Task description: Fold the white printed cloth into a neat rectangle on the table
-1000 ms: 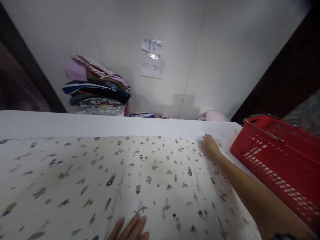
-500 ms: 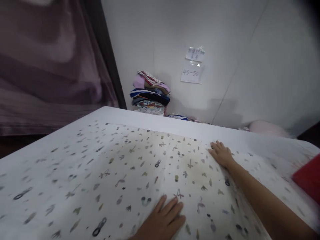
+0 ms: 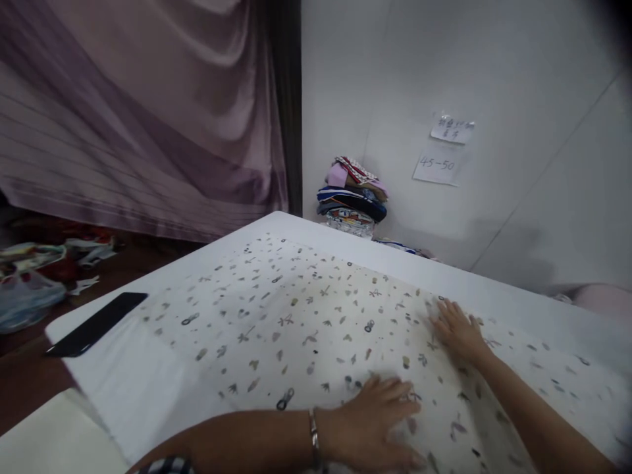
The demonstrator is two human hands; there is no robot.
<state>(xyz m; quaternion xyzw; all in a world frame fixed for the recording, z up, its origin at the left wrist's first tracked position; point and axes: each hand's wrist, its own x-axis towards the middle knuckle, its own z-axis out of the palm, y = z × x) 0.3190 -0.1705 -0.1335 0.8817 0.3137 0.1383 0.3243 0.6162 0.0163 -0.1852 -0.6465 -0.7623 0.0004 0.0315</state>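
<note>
A white cloth (image 3: 296, 329) printed with small motifs lies spread across the white table (image 3: 316, 230). My left hand (image 3: 372, 424) rests on it near the front, fingers spread, a metal bracelet on the wrist. Farther back and to the right, my right hand (image 3: 459, 332) lies flat on the cloth close to its far edge, its fingers also spread. Neither hand grips anything. Soft folds run in the cloth beneath the right forearm.
A black phone-like slab (image 3: 99, 326) lies at the table's left edge. Folded fabrics (image 3: 351, 197) are stacked by the wall under paper signs (image 3: 439, 164). A purple curtain (image 3: 197, 118) hangs at left, with plastic bags (image 3: 29, 296) on the floor below.
The view has swung left, bringing the black slab and floor bags into sight. More of my left forearm shows. Both hands stay on the cloth; the red thing at right has left view.
</note>
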